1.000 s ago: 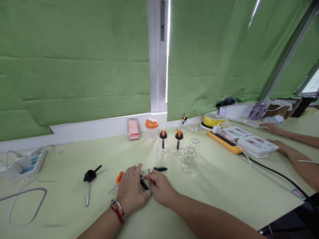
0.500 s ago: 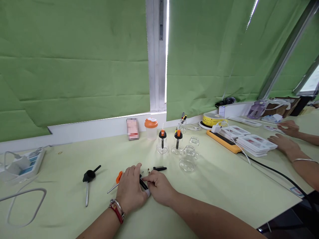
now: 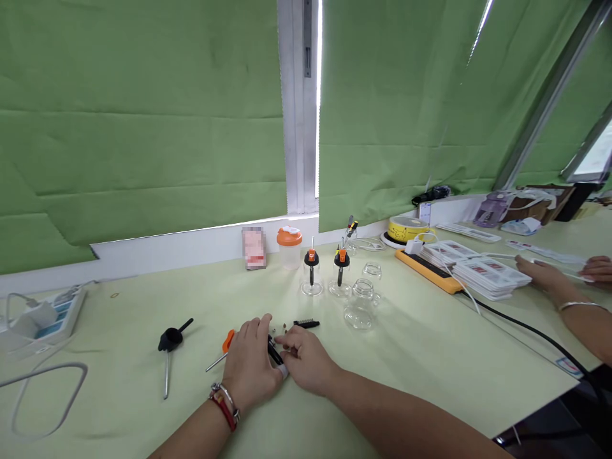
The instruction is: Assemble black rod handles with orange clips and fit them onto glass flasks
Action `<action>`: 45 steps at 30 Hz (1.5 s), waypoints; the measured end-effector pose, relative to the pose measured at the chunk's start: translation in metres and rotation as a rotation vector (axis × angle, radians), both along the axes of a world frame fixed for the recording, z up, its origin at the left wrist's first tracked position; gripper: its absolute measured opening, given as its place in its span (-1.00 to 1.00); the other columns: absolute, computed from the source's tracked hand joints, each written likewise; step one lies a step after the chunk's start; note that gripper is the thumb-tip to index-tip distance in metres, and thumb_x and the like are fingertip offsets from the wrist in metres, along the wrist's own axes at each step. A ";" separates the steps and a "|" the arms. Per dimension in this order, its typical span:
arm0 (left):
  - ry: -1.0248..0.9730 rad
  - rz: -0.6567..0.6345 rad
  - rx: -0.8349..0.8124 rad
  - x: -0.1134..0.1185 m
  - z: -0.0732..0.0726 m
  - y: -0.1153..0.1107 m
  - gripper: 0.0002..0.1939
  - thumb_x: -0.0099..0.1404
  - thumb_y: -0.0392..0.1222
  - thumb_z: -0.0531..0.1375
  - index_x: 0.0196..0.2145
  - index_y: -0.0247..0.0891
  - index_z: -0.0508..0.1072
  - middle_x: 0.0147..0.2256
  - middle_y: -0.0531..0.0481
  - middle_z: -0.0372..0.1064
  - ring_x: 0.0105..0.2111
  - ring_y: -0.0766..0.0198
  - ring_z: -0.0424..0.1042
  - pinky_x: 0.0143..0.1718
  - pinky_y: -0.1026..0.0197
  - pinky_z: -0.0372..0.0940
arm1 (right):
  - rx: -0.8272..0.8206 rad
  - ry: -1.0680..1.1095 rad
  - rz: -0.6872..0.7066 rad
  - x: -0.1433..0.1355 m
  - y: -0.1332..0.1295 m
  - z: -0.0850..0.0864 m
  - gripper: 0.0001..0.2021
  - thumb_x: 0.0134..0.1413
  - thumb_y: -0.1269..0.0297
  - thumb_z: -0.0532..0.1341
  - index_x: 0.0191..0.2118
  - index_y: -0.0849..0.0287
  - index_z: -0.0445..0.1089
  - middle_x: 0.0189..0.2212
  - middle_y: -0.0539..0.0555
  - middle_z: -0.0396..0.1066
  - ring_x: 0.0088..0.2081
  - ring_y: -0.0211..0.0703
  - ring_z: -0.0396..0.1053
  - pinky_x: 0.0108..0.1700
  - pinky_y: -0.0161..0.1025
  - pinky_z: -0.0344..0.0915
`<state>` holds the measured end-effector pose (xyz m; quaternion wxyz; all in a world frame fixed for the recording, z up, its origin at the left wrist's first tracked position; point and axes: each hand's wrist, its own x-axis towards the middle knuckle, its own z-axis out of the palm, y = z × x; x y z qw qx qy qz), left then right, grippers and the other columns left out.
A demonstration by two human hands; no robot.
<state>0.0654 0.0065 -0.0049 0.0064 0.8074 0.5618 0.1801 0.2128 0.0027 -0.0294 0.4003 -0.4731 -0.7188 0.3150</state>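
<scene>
My left hand (image 3: 251, 366) lies low over the desk, thumb and fingers closed around a black cylindrical part (image 3: 274, 352). My right hand (image 3: 308, 362) is curled close beside it, fingertips pinched against that part; anything small between them is hidden. Just beyond the hands lie a black piece with a spring (image 3: 306, 324) and a few tiny bits (image 3: 285, 327). An orange piece (image 3: 228, 340) pokes out behind my left hand, next to a thin metal rod (image 3: 217, 362). Further left rests a black cap with a metal tube and a side arm (image 3: 171, 339).
Two glass bottles with black-and-orange tops (image 3: 312, 274) and open glass jars (image 3: 360, 309) stand ahead. Behind them is an orange-lidded cup (image 3: 289, 248). An orange power strip (image 3: 427, 271) and stacked cards (image 3: 492, 277) lie right, near a co-worker's hands (image 3: 542, 274). A white power strip (image 3: 62, 319) is left.
My hands stay nearly in place, with only slight finger movement at the black part. On the right, the co-worker's hands have shifted, with a white strip between them.
</scene>
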 end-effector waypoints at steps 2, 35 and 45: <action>-0.005 0.005 -0.012 0.000 0.000 -0.001 -0.22 -0.07 -0.19 0.18 0.14 -0.35 0.12 -0.01 -0.20 0.25 0.01 0.01 0.22 0.02 0.07 0.09 | 0.013 -0.008 0.013 0.000 0.000 0.001 -0.66 -0.07 0.58 0.13 -0.24 0.12 0.54 -0.39 0.03 0.32 -0.36 -0.24 0.32 -0.27 -0.32 0.27; -0.022 -0.004 -0.016 -0.001 0.000 0.000 -0.23 -0.07 -0.17 0.19 0.13 -0.33 0.13 0.00 -0.19 0.26 0.01 0.01 0.23 0.03 0.07 0.09 | 0.032 -0.032 0.053 0.001 0.000 0.004 -0.70 -0.02 0.56 0.10 -0.30 0.15 0.54 -0.39 0.04 0.29 -0.34 -0.22 0.34 -0.24 -0.28 0.27; -0.020 -0.009 -0.007 -0.001 0.000 0.000 -0.24 -0.07 -0.16 0.19 0.12 -0.37 0.16 -0.03 -0.21 0.27 -0.02 0.02 0.23 0.01 0.08 0.10 | 0.033 -0.038 0.051 0.001 -0.001 0.006 -0.70 -0.01 0.58 0.10 -0.31 0.15 0.53 -0.39 0.04 0.29 -0.31 -0.21 0.33 -0.21 -0.27 0.28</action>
